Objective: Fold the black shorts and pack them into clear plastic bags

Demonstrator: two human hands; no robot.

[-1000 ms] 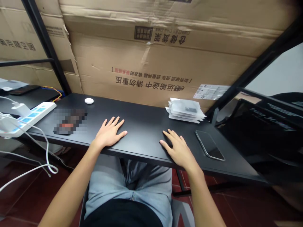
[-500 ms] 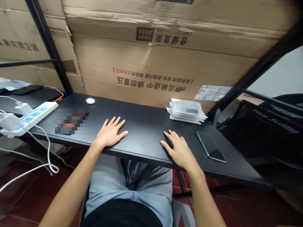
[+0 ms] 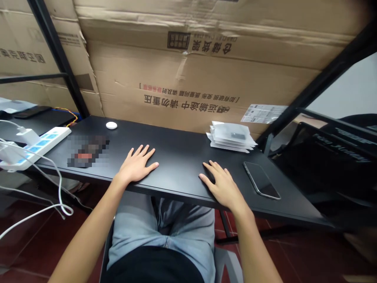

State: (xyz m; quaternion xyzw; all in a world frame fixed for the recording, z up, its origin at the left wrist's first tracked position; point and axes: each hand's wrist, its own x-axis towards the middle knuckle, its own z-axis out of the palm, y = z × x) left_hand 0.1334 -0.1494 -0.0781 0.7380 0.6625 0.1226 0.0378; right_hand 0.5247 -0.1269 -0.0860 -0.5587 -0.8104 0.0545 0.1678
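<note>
My left hand [image 3: 136, 165] lies flat, palm down, with fingers spread on the black table [image 3: 173, 169], holding nothing. To its left is a dark, pixelated object [image 3: 90, 151], with a small white oval item [image 3: 111, 125] farther back. My right hand [image 3: 221, 183] also rests palm down near the front edge, fingers apart and nothing held. Just right of it lies a phone [image 3: 261, 180] with a dark screen. Behind that hand sits a stack of translucent white packets [image 3: 232, 136].
Cardboard [image 3: 188, 70] stands along the table's back edge. At the left, a white power strip [image 3: 39, 147] has plugs and white cables [image 3: 60, 184] looping over the edge. Black metal posts [image 3: 60, 59] rise beside the table. A black bag-like item [image 3: 330, 157] is at the right.
The view has shifted very slightly. Both hands stay flat in the same places on the table, and the objects have not moved.
</note>
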